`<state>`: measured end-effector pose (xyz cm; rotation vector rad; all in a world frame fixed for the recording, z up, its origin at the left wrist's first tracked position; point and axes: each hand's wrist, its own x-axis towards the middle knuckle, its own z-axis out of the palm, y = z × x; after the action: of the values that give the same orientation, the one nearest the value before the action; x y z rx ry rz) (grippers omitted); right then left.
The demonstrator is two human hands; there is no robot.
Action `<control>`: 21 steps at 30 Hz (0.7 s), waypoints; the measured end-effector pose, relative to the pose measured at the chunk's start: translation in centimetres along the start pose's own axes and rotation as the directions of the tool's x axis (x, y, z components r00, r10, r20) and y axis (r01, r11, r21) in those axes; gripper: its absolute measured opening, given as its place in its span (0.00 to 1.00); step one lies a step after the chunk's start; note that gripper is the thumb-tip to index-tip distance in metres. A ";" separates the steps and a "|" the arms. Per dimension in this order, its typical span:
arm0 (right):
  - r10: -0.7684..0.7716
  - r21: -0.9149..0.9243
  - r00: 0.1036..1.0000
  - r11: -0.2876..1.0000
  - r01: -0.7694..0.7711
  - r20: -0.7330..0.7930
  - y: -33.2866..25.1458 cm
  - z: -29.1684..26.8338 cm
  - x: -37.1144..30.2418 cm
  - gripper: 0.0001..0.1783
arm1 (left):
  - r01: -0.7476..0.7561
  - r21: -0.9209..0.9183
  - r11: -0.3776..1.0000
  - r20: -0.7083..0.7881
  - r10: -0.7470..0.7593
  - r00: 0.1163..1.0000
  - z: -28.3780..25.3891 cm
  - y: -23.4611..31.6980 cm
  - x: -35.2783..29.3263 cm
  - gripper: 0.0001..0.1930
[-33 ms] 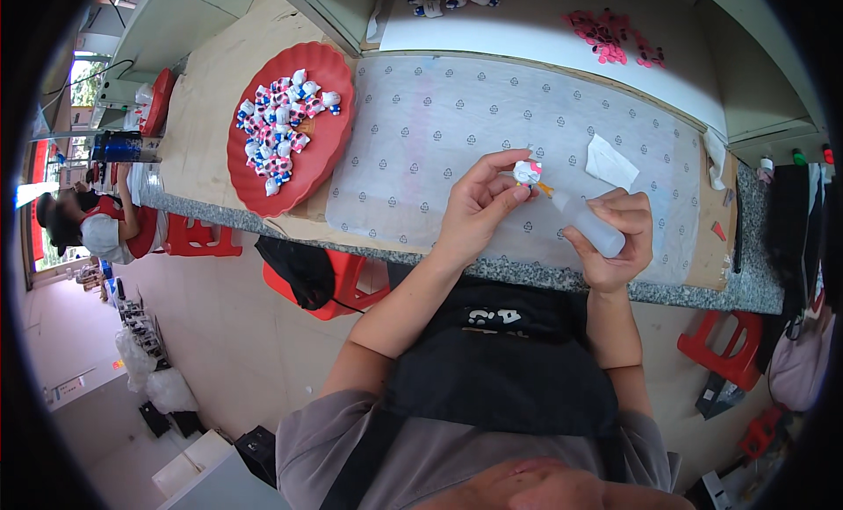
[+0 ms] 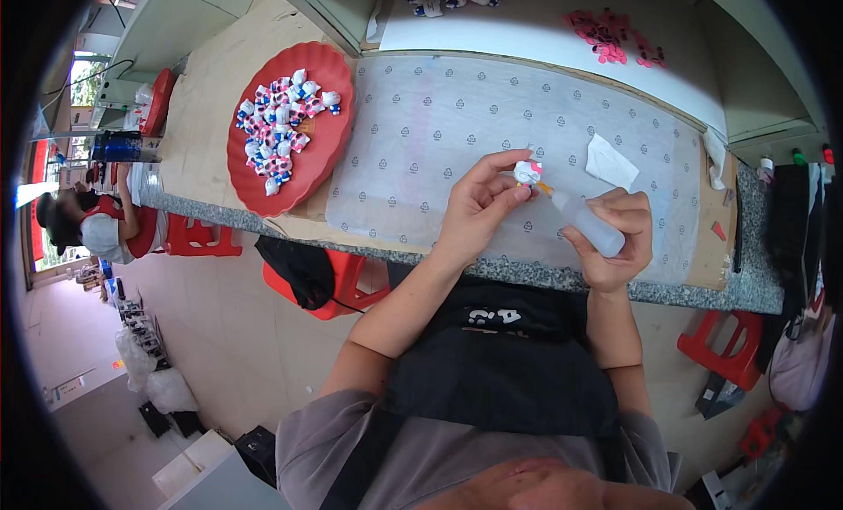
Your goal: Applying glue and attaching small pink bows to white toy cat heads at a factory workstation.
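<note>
My left hand [image 2: 479, 203] pinches a small white and pink figurine [image 2: 527, 170] between thumb and fingers, above the patterned mat [image 2: 421, 132]. My right hand [image 2: 619, 229] grips a small translucent squeeze bottle [image 2: 590, 225], and its orange nozzle points left and touches the figurine. Both hands are held close together over the near edge of the counter [image 2: 702, 290]. To the left on the counter stands a red scalloped tray [image 2: 329, 150] holding several similar small figurines [image 2: 277, 128].
A white paper scrap [image 2: 610, 161] lies on the mat near my right hand. Pink pieces [image 2: 610, 32] are scattered at the back. A black bag [image 2: 299, 269] and red stools [image 2: 716, 343] stand below the counter. Another person [image 2: 88, 225] sits far left.
</note>
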<state>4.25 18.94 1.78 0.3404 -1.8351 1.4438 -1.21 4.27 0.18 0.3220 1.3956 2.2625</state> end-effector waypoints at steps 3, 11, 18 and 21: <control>-0.007 0.000 1.000 1.000 0.007 0.009 -0.1 0.2 0.1 0.22 | 0.004 0.057 0.998 0.005 -0.004 1.000 -0.2 -0.3 -0.1 0.19; -0.018 -0.008 0.999 1.000 0.018 0.050 -0.2 0.2 0.1 0.22 | -0.002 0.099 0.995 -0.019 0.004 1.000 0.1 -0.6 -0.3 0.19; -0.009 -0.013 0.999 1.000 0.010 0.032 -0.2 -0.2 0.1 0.22 | -0.047 0.142 0.989 -0.013 0.049 0.999 0.2 -0.6 -0.2 0.18; 0.006 -0.022 1.000 1.000 -0.005 0.016 0.0 -0.3 0.2 0.21 | -0.047 0.143 0.989 -0.013 0.049 0.999 0.2 -0.6 0.1 0.18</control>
<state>4.24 19.21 1.97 0.3370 -1.8646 1.4271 -1.04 4.73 -0.24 0.3877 1.5781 2.2126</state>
